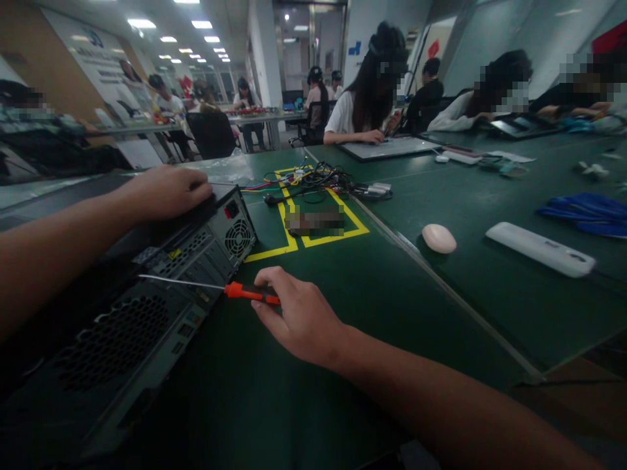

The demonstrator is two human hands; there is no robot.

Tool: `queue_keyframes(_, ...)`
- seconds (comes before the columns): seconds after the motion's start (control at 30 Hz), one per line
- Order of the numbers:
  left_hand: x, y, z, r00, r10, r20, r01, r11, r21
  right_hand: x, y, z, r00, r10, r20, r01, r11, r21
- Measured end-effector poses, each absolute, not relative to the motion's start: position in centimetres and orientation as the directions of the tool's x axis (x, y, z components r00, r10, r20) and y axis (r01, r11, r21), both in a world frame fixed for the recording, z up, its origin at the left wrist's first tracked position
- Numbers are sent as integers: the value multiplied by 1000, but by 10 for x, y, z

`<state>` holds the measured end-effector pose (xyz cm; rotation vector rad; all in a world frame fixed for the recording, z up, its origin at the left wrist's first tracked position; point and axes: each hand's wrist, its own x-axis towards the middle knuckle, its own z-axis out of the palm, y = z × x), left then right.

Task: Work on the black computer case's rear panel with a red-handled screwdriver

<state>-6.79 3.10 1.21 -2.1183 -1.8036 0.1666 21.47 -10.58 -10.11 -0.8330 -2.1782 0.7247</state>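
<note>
A black computer case (196, 251) lies on its side at the left, its grey back panel angled toward me with vents, a fan grille and ports. My left hand (169, 194) bears on the top near the back edge, fingers curled and closed against the case. In my right hand (304, 316) is a screwdriver (240, 292) with an orange and black handle, pinched between thumb and fingers. Its long thin shaft points left across the back panel, the tip close to the panel's upper part. Whether the tip touches a screw I cannot tell.
A heap of cables (326, 176) lies beyond the case by yellow tape marks (337, 240), near a blurred-out item. At the right are a pale mouse (439, 238), a white power strip (541, 249) and blue material (588, 212). Several people work at tables further back.
</note>
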Motion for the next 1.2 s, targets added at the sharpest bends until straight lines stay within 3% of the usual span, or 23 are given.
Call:
queue_keyframes(0.47,-63,28,16,193,971,141,936,-139,-324,216,-103,-103,-521,695,496,300,693,-656)
queue_keyframes(0.67,-62,27,16,190,971,145,944,-141,-297,215,-104,-104,-525,707,473,321,680,-660)
queue_keyframes(1.2,-63,30,14,150,983,108,929,-102,-356,216,-104,-103,-548,688,475,300,692,-656)
